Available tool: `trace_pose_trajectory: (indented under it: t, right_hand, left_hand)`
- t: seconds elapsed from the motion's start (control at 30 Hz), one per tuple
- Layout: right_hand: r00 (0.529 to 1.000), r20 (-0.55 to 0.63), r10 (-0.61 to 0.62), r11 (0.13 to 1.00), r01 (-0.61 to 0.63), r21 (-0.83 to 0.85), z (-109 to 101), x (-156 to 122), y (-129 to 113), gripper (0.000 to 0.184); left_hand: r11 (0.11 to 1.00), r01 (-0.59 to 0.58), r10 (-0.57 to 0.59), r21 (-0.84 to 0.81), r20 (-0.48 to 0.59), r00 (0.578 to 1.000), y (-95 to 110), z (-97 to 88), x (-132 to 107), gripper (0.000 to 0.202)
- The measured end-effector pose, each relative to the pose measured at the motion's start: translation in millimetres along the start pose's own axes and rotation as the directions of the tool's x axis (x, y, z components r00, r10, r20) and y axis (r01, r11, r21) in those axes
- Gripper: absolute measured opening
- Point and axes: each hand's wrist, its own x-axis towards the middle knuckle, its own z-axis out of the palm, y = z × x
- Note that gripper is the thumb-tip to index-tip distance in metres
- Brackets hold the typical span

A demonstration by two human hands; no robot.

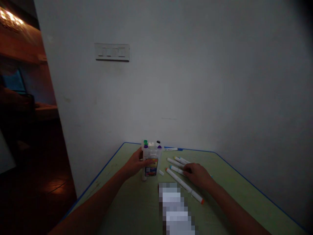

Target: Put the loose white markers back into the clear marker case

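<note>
One slim, round white marker with a blue tip (pixel 176 169) lies right of the clear plastic case (pixel 153 154), its long axis pointing roughly toward it. The right hand (pixel 196 174), nearer, curls over the barrel; whether it grips, I cannot tell. The left hand (pixel 134 165) grasps the upright, boxy case.

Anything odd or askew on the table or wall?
Two things: a pixelated patch on the table hides what's there, and a thin dark mark scars the otherwise pale wall. Markers lie loose beside the clear case; no spill visible.
</note>
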Motion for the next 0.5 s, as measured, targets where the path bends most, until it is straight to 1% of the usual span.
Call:
trace_pose_trajectory:
  t: [0.27,0.5]
  right_hand:
    - [1.000,0.006,-0.003,1.000,0.003,0.009,-2.5,-2.2,-2.5,0.018]
    - [1.000,-0.003,-0.001,1.000,0.001,-0.002,-2.7,-2.4,-3.7,0.017]
  left_hand:
    - [1.000,0.006,-0.006,-0.002,-0.003,1.000,2.2,0.6,-0.9,0.054]
    - [1.000,0.003,-0.003,-0.008,-0.004,1.000,-0.6,-0.3,0.5,0.053]
